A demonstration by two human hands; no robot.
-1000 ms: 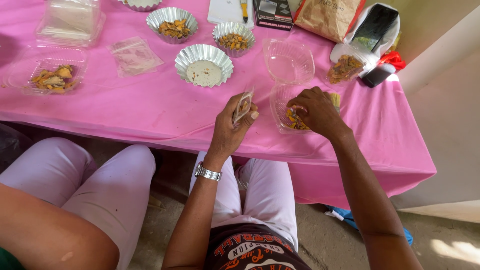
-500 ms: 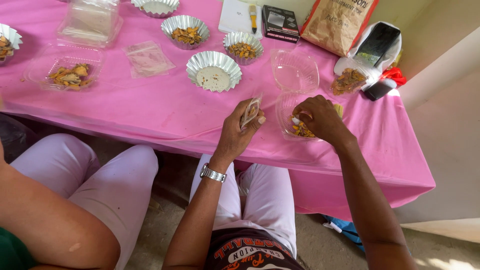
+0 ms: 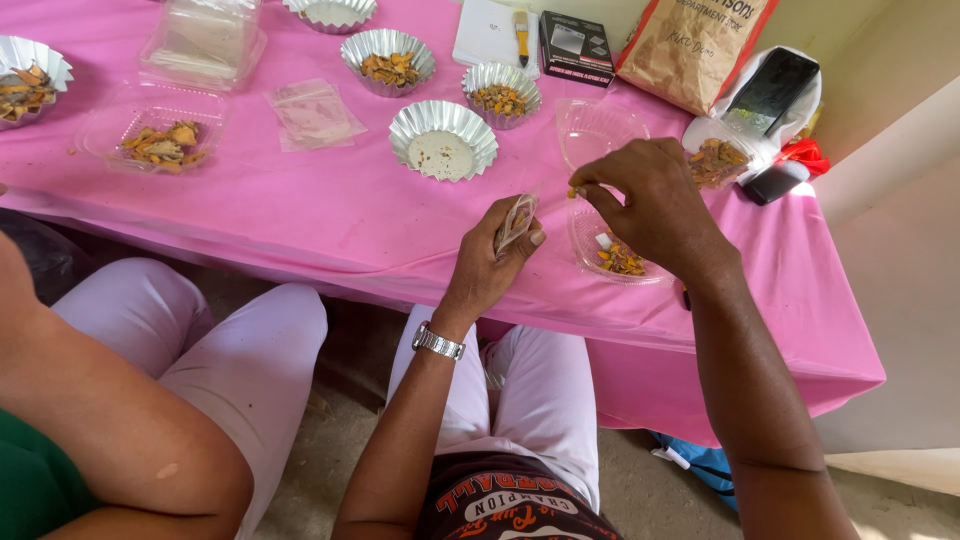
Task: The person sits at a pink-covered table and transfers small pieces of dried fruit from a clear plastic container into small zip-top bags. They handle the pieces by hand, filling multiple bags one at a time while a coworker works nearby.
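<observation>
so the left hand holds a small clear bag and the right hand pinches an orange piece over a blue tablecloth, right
Not quite: the tablecloth is pink, not blue. The head view shows it. The rest holds: the left hand holds a small clear bag, and the right hand pinches an orange piece above the table.

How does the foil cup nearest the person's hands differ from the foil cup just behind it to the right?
The nearest foil cup is wider and holds only a pale powdery layer on its bottom; the smaller foil cup behind it holds a heap of brown-orange dried bits. The nearest one stands closer to the left hand, which holds a small clear bag; the smaller one sits nearer the white card. Both are shiny, fluted and upright on the pink tablecloth.
</observation>
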